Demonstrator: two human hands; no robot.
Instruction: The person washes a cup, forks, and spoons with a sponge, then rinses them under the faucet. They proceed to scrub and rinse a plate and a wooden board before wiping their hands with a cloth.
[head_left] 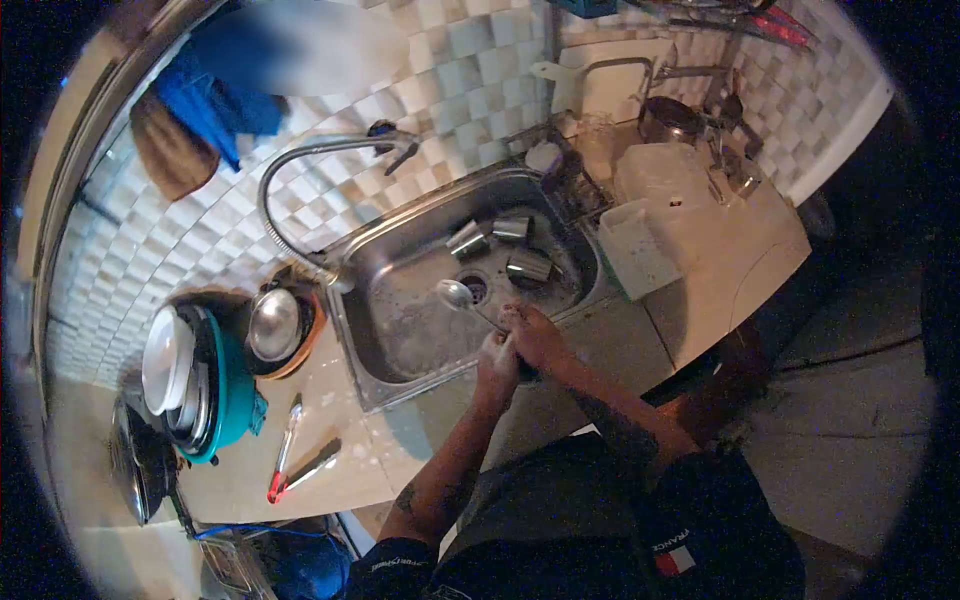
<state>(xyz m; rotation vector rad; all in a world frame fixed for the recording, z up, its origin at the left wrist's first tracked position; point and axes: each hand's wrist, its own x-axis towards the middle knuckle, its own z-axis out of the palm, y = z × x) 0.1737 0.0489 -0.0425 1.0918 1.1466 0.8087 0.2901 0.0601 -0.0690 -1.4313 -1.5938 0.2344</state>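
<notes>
Both of my hands meet over the front edge of the steel sink (pixel 355 385), closed around the handle of a large metal spoon (pixel 455 294). Its round bowl points left, close to the drain (pixel 475 290). My left hand (pixel 496 362) grips from below, and my right hand (pixel 530 337) lies against it on the right; the handle's end is hidden between them. Beyond the spoon, three metal cups lie in the sink: one tipped cup (pixel 466 241), another at the back (pixel 512 229), and a wider one (pixel 528 267) nearer my right hand. Suds streak the basin.
A flexible faucet (pixel 268 190) arches over the sink's left side. Left on the counter are a teal basin (pixel 232 390) stacked with dishes, a metal bowl (pixel 275 325) and red-tipped tongs (pixel 285 455). To the right stand a pale plastic container (pixel 640 250) and a dark pot (pixel 668 120).
</notes>
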